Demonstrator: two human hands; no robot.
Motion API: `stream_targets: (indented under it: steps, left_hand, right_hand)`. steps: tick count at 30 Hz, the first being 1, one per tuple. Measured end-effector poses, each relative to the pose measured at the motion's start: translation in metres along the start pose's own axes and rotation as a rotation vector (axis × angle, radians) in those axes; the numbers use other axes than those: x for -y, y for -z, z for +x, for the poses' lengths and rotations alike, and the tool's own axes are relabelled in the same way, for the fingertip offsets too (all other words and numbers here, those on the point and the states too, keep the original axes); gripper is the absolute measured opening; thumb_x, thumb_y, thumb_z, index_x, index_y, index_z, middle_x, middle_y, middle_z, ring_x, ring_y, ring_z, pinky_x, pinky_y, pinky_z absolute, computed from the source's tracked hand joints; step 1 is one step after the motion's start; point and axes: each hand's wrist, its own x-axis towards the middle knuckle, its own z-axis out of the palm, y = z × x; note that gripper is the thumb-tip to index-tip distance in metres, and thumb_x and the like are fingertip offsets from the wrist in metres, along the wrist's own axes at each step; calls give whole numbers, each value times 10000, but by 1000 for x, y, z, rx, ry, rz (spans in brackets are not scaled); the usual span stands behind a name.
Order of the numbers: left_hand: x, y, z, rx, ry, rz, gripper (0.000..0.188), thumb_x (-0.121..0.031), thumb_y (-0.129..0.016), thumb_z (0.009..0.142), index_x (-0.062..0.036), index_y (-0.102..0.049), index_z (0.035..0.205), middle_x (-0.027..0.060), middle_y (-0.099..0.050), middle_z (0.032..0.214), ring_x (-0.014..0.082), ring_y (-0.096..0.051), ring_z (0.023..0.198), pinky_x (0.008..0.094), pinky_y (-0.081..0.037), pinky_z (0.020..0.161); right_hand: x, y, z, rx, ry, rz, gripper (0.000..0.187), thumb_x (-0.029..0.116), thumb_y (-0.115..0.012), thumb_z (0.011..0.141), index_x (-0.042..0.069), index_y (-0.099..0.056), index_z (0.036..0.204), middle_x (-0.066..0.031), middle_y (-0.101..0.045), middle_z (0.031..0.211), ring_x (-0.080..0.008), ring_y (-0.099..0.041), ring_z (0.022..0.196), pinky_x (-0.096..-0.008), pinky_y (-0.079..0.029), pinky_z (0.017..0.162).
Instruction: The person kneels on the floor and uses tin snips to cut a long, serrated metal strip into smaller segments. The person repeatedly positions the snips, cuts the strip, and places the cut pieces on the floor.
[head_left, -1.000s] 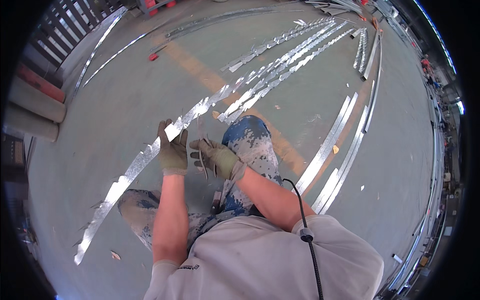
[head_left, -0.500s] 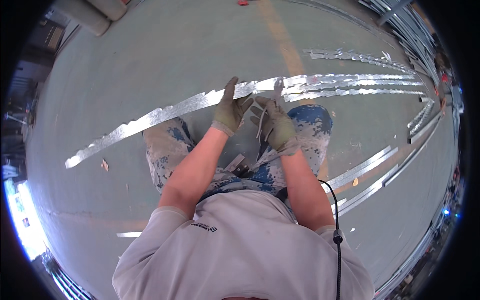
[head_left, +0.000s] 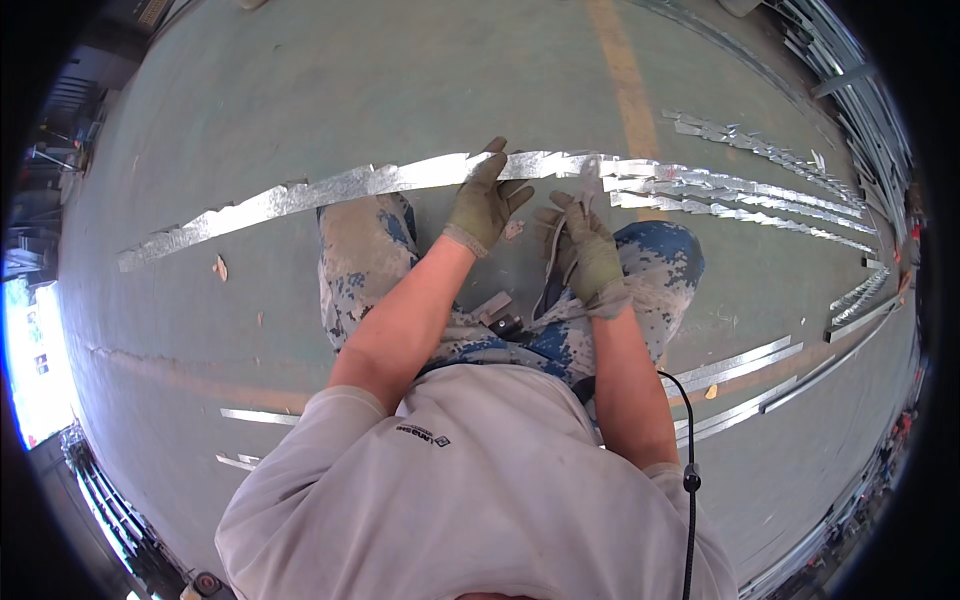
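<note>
Swung round since the earlier frame, the head view shows the long, jagged silver metal strip (head_left: 430, 174) nearly level instead of slanting.
Nearer than the strip are blue-and-tan camouflage trousers (head_left: 660, 260); the olive-gloved right hand (head_left: 588, 252) curls its fingers round a thin grey hand tool (head_left: 591, 180) reaching to the strip. Across the strip lies the olive-gloved left hand (head_left: 480, 205), fingers parted; whether they grip, I cannot tell. Beyond the strip, a faded orange stripe (head_left: 620, 70) crosses the grey-green floor (head_left: 400, 90).
</note>
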Motion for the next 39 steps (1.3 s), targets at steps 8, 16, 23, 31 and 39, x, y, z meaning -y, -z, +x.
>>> stream_targets:
  steps: [8,16,23,31,39]
  left_hand:
    - [-34,-11,-30,-163,-129,-122,481,-329,-565,1037,-171,-481,1483,139,-473,1513,330,-488,1377,546,-388,1157]
    - [-51,-3,-32,-140,-68,-20,569,-471,-564,1031,-101,-466,1452,161,-554,1396,317,-597,1222,547,-524,1017]
    - [-48,3,-30,-101,-52,31,559,-499,-491,1062,-77,-490,1429,174,-599,1312,295,-649,1061,535,-579,941]
    - [-42,6,-26,-124,-98,19,517,-478,-441,1086,-75,-514,1402,184,-616,1264,271,-662,980,502,-604,926]
    - [-41,4,-25,-141,-96,5,509,-485,-434,1087,-73,-544,1365,160,-622,1235,260,-653,1024,509,-600,937]
  right_hand:
    - [-34,-8,-10,87,-249,-372,380,317,-595,1057,69,-607,1343,-64,-717,1036,-166,-688,828,-310,-571,716]
    - [-50,-33,-4,153,-167,-547,389,305,-582,1050,41,-599,1336,-78,-708,1019,-160,-664,805,-302,-546,728]
    - [-75,-20,21,131,33,-740,393,342,-582,1016,23,-658,1231,-105,-705,940,-198,-645,784,-350,-518,761]
    - [-84,-16,34,101,19,-822,341,298,-601,1031,33,-638,1243,-41,-678,902,-114,-600,726,-279,-489,654]
    - [-92,-14,42,68,133,-953,371,362,-590,1037,62,-631,1251,-32,-667,870,-103,-602,685,-262,-465,570]
